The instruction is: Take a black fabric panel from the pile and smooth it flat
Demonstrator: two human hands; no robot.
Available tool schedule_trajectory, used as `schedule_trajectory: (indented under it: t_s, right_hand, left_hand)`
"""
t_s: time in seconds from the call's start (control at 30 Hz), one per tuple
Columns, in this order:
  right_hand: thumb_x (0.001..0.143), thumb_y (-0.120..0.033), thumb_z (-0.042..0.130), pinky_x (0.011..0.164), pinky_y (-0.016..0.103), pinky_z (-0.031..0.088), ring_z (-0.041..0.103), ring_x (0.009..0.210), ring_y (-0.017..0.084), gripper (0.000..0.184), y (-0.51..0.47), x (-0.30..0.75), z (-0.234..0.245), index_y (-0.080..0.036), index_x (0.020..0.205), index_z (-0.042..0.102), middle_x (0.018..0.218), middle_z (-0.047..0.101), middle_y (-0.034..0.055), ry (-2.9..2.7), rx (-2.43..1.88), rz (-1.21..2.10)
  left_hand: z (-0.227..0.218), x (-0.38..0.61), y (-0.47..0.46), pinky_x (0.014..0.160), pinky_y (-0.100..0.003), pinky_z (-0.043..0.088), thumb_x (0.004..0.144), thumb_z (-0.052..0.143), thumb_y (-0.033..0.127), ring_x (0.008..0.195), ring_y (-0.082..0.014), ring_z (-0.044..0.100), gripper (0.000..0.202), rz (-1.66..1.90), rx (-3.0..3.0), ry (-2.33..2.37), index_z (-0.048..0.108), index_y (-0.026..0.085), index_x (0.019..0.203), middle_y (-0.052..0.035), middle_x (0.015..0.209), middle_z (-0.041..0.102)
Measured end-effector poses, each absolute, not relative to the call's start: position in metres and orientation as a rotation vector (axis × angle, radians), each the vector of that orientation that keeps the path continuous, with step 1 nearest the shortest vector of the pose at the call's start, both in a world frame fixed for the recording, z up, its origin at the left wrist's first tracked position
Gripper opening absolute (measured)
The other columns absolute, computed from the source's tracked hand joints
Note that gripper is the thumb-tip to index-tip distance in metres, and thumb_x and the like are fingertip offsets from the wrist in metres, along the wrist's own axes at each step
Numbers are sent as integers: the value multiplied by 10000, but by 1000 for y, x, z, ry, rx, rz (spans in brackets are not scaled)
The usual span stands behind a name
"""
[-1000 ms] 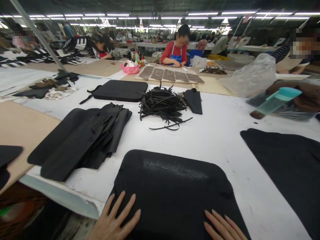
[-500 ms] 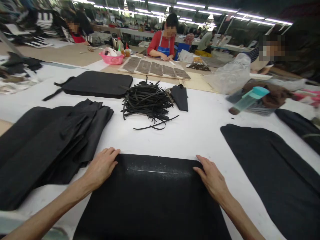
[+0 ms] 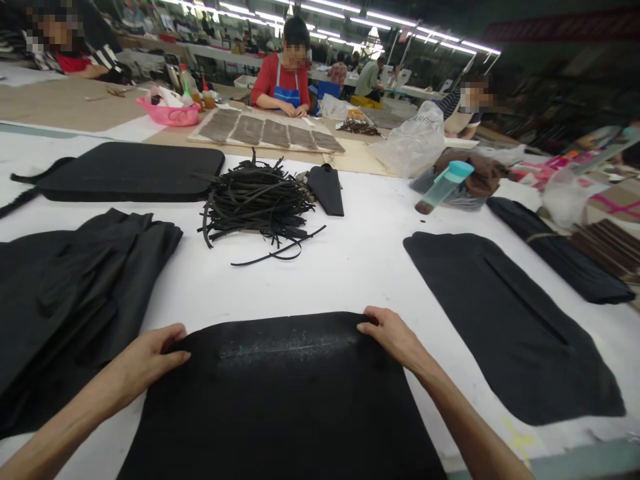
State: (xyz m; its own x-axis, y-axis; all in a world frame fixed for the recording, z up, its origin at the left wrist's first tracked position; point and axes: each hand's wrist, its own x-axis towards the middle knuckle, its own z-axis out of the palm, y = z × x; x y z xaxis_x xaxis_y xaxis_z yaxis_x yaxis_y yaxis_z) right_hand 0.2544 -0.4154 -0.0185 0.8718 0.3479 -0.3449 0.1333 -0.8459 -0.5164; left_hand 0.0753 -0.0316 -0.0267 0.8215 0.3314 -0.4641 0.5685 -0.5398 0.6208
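Here, my left hand (image 3: 147,361) and right hand (image 3: 395,337) grip the black sheet (image 3: 280,413) by its far corners, probably to tension that edge; it lies nearest me on the white surface (image 3: 355,267), which shows between the far edge and the black strips (image 3: 260,200); black fabric (image 3: 85,287) lies close on my left, a flat piece (image 3: 505,320) farther right.
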Motion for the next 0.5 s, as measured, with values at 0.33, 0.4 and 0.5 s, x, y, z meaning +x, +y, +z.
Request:
schedule_trajectory:
  t_s: [0.33,0.4,0.5]
  right_hand:
    - [798,-324,382,701,293,373,513,725,178,170,-411,245,-20,-210,697,458,682,526,-12,-222,-2292,437]
    - [809,-342,378,735,297,376,510,765,180,177,-411,241,-23,-207,732,463,725,531,-8,-192,-2233,396]
    - [827,-392,396,742,302,384,506,774,178,221,-411,237,-27,-202,751,478,746,535,-9,-151,-2116,384]
  left_hand:
    - [-34,75,-57,447,-219,327,617,465,251,458,-131,473,220,-203,1462,886,389,253,824,101,520,515]
    - [-33,76,-66,448,-220,366,569,494,247,468,-136,491,292,-134,1360,967,414,264,849,105,513,525]
    - [-26,79,-77,469,-235,442,444,585,214,506,-153,536,442,-66,1211,1107,482,277,869,102,562,584]
